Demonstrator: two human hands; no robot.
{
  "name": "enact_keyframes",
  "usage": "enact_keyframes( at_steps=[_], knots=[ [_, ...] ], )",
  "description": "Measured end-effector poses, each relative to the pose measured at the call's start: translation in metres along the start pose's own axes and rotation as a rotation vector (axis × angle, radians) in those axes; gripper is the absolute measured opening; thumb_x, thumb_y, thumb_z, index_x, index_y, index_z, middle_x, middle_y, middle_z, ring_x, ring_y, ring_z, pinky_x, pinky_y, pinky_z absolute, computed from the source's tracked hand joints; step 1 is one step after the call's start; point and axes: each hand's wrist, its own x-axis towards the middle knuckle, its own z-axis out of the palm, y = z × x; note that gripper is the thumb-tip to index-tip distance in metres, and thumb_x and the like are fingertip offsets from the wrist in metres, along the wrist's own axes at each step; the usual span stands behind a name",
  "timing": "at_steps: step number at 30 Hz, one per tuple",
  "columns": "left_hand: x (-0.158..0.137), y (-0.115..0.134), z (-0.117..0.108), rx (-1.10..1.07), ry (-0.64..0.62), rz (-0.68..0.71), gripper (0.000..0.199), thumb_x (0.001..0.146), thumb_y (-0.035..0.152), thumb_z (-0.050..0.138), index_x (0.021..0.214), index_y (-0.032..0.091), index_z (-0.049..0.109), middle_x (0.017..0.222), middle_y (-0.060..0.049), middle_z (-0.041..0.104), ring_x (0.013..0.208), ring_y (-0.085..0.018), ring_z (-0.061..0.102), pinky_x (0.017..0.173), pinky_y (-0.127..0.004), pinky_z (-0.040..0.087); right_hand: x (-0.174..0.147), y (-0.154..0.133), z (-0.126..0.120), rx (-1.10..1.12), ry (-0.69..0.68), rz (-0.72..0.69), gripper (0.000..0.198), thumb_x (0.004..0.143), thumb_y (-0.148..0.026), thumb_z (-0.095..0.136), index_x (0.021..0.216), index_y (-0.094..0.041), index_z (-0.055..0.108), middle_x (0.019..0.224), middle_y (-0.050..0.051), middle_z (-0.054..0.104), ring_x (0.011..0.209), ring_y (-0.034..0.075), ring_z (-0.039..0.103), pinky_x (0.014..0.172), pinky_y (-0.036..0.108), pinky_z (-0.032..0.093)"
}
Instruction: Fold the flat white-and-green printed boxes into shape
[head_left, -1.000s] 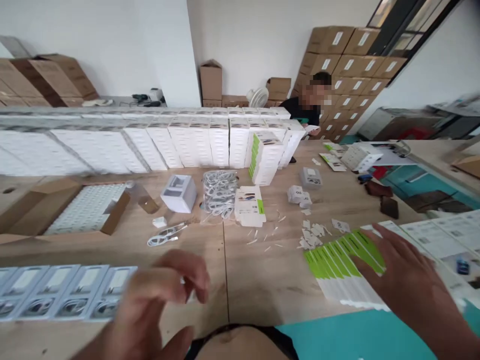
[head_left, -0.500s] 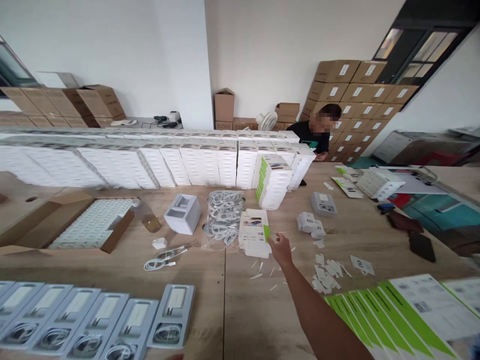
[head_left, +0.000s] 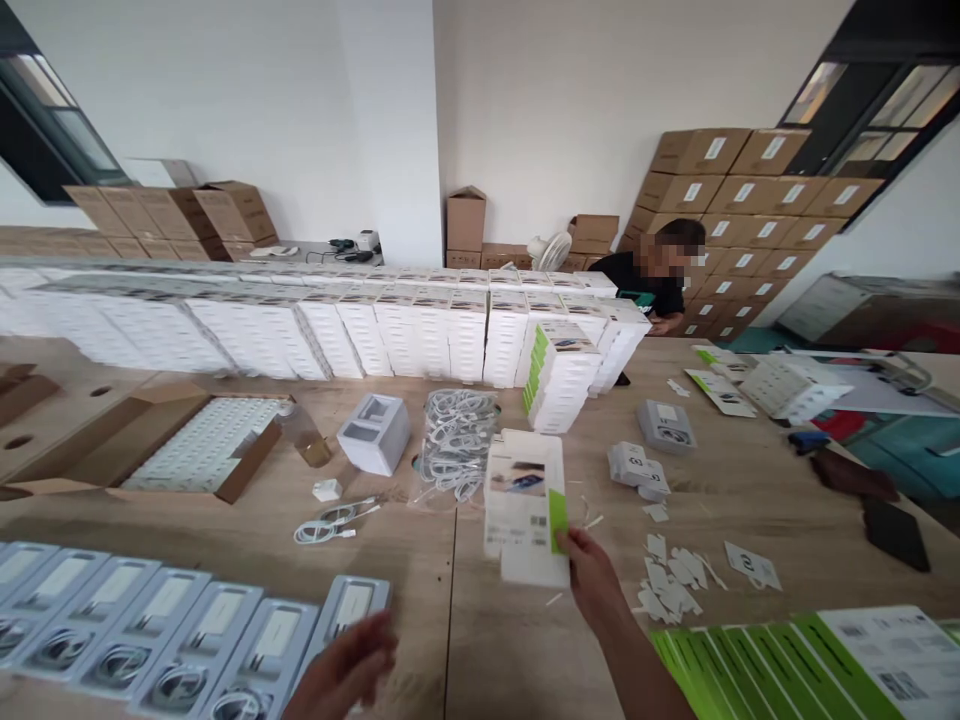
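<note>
My right hand (head_left: pixel 590 572) pinched a flat carton (head_left: pixel 525 492); my left hand (head_left: pixel 349 658) hung loose by moulded trays (head_left: pixel 305 618) holding coiled cables (head_left: pixel 180 686).

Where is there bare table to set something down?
Bare tabletop lies between the left hand and right hand, nearer than the flat carton, and between the small white boxes and the brown pouch. Crowded: the back, with box stacks, and the left front, with filled trays.

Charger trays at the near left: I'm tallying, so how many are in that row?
7: six charger trays side by side from the left picture edge, and a seventh tray at the row's right end, partly covered by the left hand. More may lie beyond that edge.
</note>
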Motion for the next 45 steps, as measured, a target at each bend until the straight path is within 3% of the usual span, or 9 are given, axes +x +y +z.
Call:
enact_keyframes(
  at_steps=[2,5,11,14,19,28,34,40,45],
  knots=[
    [0.014,0.036,0.017,-0.139,-0.109,0.079,0.063,0.069,0.051,0.075,0.123,0.024,0.059,0.113,-0.012,0.069,0.106,-0.028,0.062,0.086,-0.037,0.049,-0.049,0.004,0.018,0.183,-0.220,0.038,0.037,0.074,-0.056,0.064,0.086,-0.021,0.066,0.080,0.004,0.072,0.070,0.025,0.067,0.065,0.038,0.052],
    [0.032,0.078,0.042,-0.228,-0.349,0.127,0.053,0.078,0.039,0.070,0.126,0.022,0.057,0.112,-0.012,0.069,0.099,-0.028,0.065,0.085,-0.040,0.049,-0.101,0.001,0.038,0.187,-0.485,0.050,0.029,0.074,-0.047,0.068,0.084,-0.019,0.068,0.084,0.007,0.073,0.076,0.027,0.067,0.073,0.040,0.052],
    [0.034,0.090,0.065,0.184,-0.429,0.282,0.026,0.080,0.025,0.063,0.104,0.017,0.067,0.098,-0.007,0.071,0.094,-0.026,0.063,0.084,-0.036,0.046,-0.112,-0.055,0.030,-0.424,-0.088,-0.516,0.058,0.082,-0.032,0.058,0.138,-0.027,0.044,0.142,0.008,0.047,0.129,0.029,0.043,0.102,0.045,0.042],
    [0.023,0.092,0.068,0.367,-0.487,0.337,0.023,0.080,0.022,0.057,0.101,0.017,0.066,0.092,-0.005,0.071,0.086,-0.024,0.062,0.078,-0.032,0.046,-0.109,-0.089,0.025,-0.656,-0.176,-0.698,0.051,0.086,-0.025,0.052,0.137,-0.027,0.046,0.136,0.007,0.052,0.125,0.024,0.046,0.106,0.040,0.038],
    [0.003,0.105,0.067,0.623,-0.492,0.419,0.021,0.075,0.016,0.048,0.087,0.016,0.066,0.082,-0.002,0.068,0.079,-0.020,0.059,0.071,-0.027,0.043,-0.113,-0.111,0.036,-0.927,-0.296,-0.670,0.029,0.082,-0.026,0.057,0.110,-0.024,0.063,0.105,0.005,0.070,0.097,0.022,0.064,0.082,0.031,0.045],
    [-0.015,0.114,0.056,0.872,-0.454,0.427,0.019,0.073,0.019,0.048,0.077,0.017,0.066,0.073,0.001,0.066,0.071,-0.017,0.058,0.062,-0.025,0.036,-0.128,-0.109,0.054,-1.201,-0.284,-0.685,0.012,0.079,-0.028,0.056,0.085,-0.020,0.063,0.080,0.006,0.073,0.072,0.020,0.067,0.057,0.027,0.030],
    [-0.018,0.113,0.057,1.250,-0.248,0.501,0.012,0.072,0.030,0.061,0.066,0.020,0.061,0.069,0.000,0.066,0.073,-0.019,0.058,0.060,-0.027,0.027,-0.142,-0.099,0.057,-0.852,-0.497,-0.669,0.011,0.075,-0.021,0.056,0.082,-0.020,0.065,0.074,0.001,0.069,0.066,0.014,0.060,0.057,0.024,0.031],
    [-0.028,0.112,0.058,1.340,-0.318,0.581,0.012,0.081,0.027,0.055,0.070,0.022,0.058,0.075,0.000,0.065,0.075,-0.018,0.058,0.063,-0.027,0.028,-0.141,-0.087,0.046,-0.117,-0.880,-0.208,0.026,0.082,-0.023,0.049,0.092,-0.019,0.072,0.073,-0.001,0.064,0.062,0.010,0.051,0.056,0.021,0.041],
    [-0.028,0.110,0.053,1.310,-0.390,0.574,0.015,0.083,0.027,0.053,0.068,0.021,0.054,0.073,0.001,0.062,0.073,-0.017,0.056,0.063,-0.026,0.029,-0.138,-0.064,0.049,0.197,-0.829,0.002,0.029,0.080,-0.040,0.063,0.085,-0.014,0.075,0.075,0.003,0.067,0.063,0.011,0.055,0.056,0.022,0.043]
  ],
)
